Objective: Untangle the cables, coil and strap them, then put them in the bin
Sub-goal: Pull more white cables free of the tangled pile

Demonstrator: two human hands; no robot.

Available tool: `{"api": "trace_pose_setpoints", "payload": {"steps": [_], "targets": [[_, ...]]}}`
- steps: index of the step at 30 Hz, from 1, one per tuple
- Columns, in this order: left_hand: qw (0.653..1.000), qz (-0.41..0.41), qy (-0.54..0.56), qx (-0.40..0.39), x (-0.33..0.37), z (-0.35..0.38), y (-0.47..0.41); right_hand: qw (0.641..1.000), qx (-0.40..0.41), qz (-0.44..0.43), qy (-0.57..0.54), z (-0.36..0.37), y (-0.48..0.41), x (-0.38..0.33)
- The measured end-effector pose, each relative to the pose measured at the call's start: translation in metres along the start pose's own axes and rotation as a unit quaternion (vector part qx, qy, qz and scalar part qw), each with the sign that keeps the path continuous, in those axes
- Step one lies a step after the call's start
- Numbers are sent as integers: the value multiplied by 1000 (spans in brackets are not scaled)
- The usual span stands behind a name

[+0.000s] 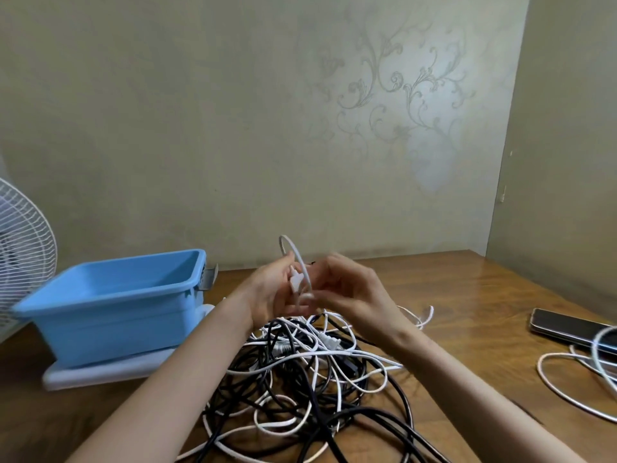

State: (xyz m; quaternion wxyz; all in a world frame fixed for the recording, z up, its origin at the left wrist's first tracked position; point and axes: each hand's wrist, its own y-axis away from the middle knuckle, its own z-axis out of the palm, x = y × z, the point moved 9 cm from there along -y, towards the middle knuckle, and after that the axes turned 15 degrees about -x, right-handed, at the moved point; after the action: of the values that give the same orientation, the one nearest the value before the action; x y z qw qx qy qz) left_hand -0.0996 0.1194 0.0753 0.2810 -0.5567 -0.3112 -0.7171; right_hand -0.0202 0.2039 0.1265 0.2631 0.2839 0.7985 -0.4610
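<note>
Above the tangle on the tabletop, both hands' fingers pinch a white cable loop; pulling hard risks tightening knots, bin left.

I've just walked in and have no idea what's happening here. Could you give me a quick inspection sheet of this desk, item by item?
Surface: wooden table, bare wood showing at the right.
Job's things: blue bin, looks empty as far as its inside shows, standing on a white slab; straps: nothing seen.
Clutter: phone lying flat near the right edge.
Grippers: left hand and right hand raised above the pile, both holding a white cable loop.
Cables: black and white tangle in front of the person; separate white cable loose by the phone.
Surroundings: patterned wall behind; white fan at far left.
</note>
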Motion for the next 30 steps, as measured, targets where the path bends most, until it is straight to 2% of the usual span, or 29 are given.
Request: {"api": "trace_pose_setpoints", "payload": {"steps": [3,5,7,12,16,20,24,25,27,28,29,30], "targets": [[997,20,76,-24,-1,3,7,998,20,-31,50,9,17,-6],[989,33,123,-74,-3,14,14,998,25,-29,54,16,30,-8],[986,40,121,-104,-8,22,21,999,23,-14,39,21,42,-8],[981,95,126,-114,-7,23,37,999,5,24,-39,24,64,-4],[978,30,132,-161,-19,24,45,998,-34,43,21,32,73,-5],[973,-21,117,-197,-35,34,47,996,-60,15,68,48,71,-10],[969,11,149,-196,-38,39,45,993,-95,3,66,59,65,-14],[968,25,164,-188,-37,38,43,997,-71,4,29,53,64,-15],[972,51,158,-167,-31,33,41,999,34,3,-37,24,62,-12],[975,56,139,-163,-27,33,41,997,78,15,-4,7,59,-12],[978,56,112,-167,-24,34,42,992,76,32,91,-6,50,-10],[980,53,75,-178,-21,36,43,978,25,53,202,-9,39,-6]]}}
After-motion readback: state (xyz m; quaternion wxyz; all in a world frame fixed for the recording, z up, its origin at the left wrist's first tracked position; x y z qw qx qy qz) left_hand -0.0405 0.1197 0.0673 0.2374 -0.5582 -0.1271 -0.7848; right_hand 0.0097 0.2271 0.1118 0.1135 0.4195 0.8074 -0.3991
